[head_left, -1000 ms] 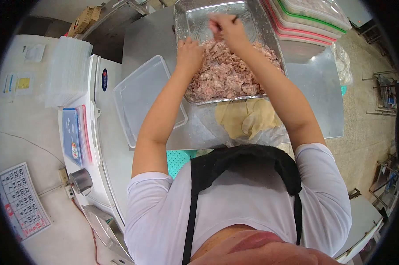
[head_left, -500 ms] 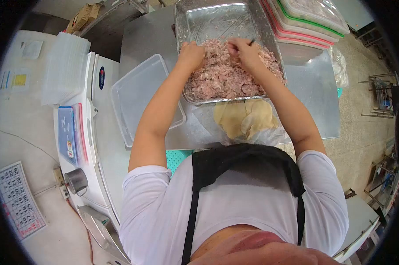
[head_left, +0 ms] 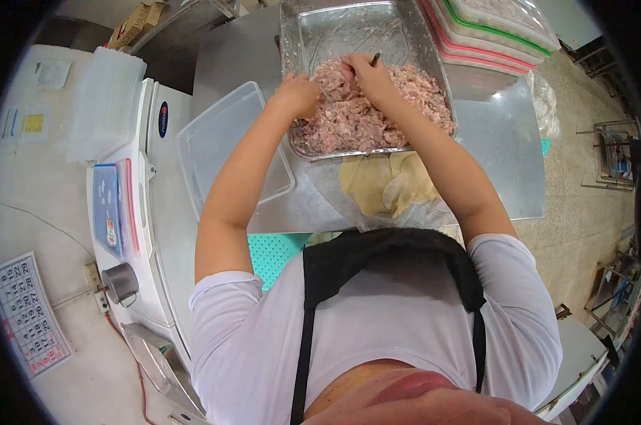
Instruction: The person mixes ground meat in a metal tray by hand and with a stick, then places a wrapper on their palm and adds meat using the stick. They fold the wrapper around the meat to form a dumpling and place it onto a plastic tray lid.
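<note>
At the bench's [head_left: 504,156] left edge a clear tub [head_left: 228,149] is standing without a lid, just beside the tray [head_left: 349,28] at the far middle, whose near half is being filled by the mince [head_left: 398,117]. The left hand [head_left: 297,93] is being curled onto the mince at the tray's left rim; whether a lump is being gripped cannot be told. The right hand [head_left: 366,74] is being closed on a thin dark tool [head_left: 375,57], only its tip showing, over the heap's far side. The mince is being judged soft, wet and sticky, with no stiffness, so it is best scooped in small lumps from the heap's edge. Wrappers [head_left: 388,184] are lying at the near edge, and lidded boxes [head_left: 497,28] are sitting stacked at the far right corner.
</note>
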A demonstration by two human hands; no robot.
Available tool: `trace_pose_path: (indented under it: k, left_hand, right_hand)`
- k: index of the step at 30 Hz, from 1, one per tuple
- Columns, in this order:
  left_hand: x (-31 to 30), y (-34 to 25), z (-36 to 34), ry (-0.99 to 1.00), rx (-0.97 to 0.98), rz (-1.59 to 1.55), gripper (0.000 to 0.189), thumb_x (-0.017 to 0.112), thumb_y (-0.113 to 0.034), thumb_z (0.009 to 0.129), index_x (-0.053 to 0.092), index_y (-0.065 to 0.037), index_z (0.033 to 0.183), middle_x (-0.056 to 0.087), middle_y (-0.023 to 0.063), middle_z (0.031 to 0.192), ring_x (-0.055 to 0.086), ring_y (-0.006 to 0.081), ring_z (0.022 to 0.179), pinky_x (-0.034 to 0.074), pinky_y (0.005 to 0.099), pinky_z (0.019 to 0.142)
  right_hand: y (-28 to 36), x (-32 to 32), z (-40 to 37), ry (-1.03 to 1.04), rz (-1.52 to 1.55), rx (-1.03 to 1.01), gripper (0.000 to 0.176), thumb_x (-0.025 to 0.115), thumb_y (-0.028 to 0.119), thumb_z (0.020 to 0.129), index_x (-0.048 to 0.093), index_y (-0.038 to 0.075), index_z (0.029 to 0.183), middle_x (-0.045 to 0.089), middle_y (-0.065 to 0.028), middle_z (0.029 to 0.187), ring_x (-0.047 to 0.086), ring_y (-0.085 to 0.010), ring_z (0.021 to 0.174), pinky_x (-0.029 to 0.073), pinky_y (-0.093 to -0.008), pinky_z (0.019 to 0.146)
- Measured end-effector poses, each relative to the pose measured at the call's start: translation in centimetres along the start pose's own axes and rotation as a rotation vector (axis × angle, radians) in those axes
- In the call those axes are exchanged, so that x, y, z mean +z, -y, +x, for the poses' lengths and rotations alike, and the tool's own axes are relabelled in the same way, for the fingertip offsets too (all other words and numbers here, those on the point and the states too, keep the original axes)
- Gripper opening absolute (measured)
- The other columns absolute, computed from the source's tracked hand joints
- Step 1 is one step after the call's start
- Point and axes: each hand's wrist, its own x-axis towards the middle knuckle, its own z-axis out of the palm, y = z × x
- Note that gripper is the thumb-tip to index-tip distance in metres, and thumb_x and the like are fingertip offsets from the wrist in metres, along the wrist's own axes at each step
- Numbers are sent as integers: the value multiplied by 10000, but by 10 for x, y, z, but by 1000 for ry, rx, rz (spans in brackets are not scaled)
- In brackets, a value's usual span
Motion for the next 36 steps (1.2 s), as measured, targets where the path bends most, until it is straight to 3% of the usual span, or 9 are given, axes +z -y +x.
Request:
trace_pose_path:
  k: [2,5,8,16,20,27,30,33,36]
  left_hand:
    - [-1,3,3,15,73,20,290,656,-206,738,724,-218,1020,677,72,947,547,256,1068,393,425,923]
    - [3,7,10,7,64,14,297,664,-206,728,728,-239,1016,679,65,942,558,255,1050,393,421,926]
    - [8,6,14,-38,61,63,290,669,-221,725,727,-217,1009,680,67,944,573,259,1023,402,424,914]
    - [19,-6,27,-56,-78,121,265,691,-281,721,723,-149,948,680,104,955,583,271,1026,413,448,891]
    - [17,-14,34,-50,-153,162,288,713,-314,696,721,-109,899,683,124,932,598,293,1002,424,448,876]
    - [24,-20,41,-103,-154,229,180,676,-264,708,730,-132,818,692,118,882,609,302,969,434,445,864]
    - [21,-14,40,-182,-84,148,179,664,-252,715,727,-137,836,688,136,884,619,320,938,453,450,835]
    - [4,-9,41,-42,-173,75,191,674,-228,735,719,-147,901,695,115,922,625,302,964,428,456,865]
    - [-17,0,31,-207,-157,-309,227,686,-324,738,712,-157,889,686,119,872,633,359,870,474,458,777]
  right_hand:
    - [0,-14,-12,48,-123,-33,403,510,308,881,534,25,594,462,-11,518,414,-116,511,336,-302,496]
    - [2,-20,-30,161,-144,-66,409,509,297,875,524,21,574,442,-13,513,399,-112,519,321,-303,498]
    - [1,-22,-37,140,-219,-159,404,499,282,881,517,26,569,425,1,510,390,-98,524,309,-291,500]
    - [10,-40,-45,184,49,-152,380,463,252,898,493,29,592,428,12,542,384,-94,548,315,-283,521]
    - [8,-42,-50,154,-52,-240,383,454,251,902,488,37,586,418,19,544,382,-93,557,314,-282,530]
    - [9,-52,-64,145,75,-165,387,480,245,901,465,41,572,378,34,527,357,-78,527,283,-285,497]
    - [9,-56,-65,153,107,-154,382,492,236,902,466,43,573,385,34,529,354,-75,524,288,-279,500]
    - [14,-59,-66,145,124,-171,383,499,240,905,476,44,576,414,29,536,369,-76,527,309,-269,515]
    - [17,-55,-64,84,137,-124,395,499,255,910,473,48,574,435,12,553,403,-99,527,336,-271,522]
